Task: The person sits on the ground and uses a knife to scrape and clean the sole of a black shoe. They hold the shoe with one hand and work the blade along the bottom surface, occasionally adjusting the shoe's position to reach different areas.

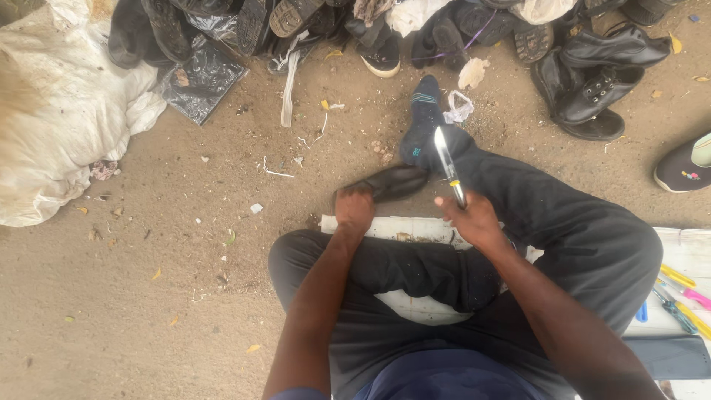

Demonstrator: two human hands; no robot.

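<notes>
We press the dark shoe (pixel 391 182) on the white board (pixel 415 228) with the closed left hand (pixel 354 209); the right hand (pixel 474 219) grips a knife (pixel 447 164), ready to trim carefully.

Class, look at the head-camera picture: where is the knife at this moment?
The knife is right of centre, held blade-up in the right hand, just in front of the socked foot and right of the dark shoe under the left hand.

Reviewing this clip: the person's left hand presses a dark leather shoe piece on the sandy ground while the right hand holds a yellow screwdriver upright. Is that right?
Not quite. In the head view the right hand holds a slim metal-bladed knife, not a yellow screwdriver. The left hand does press the dark leather shoe piece on the sandy ground.
</notes>
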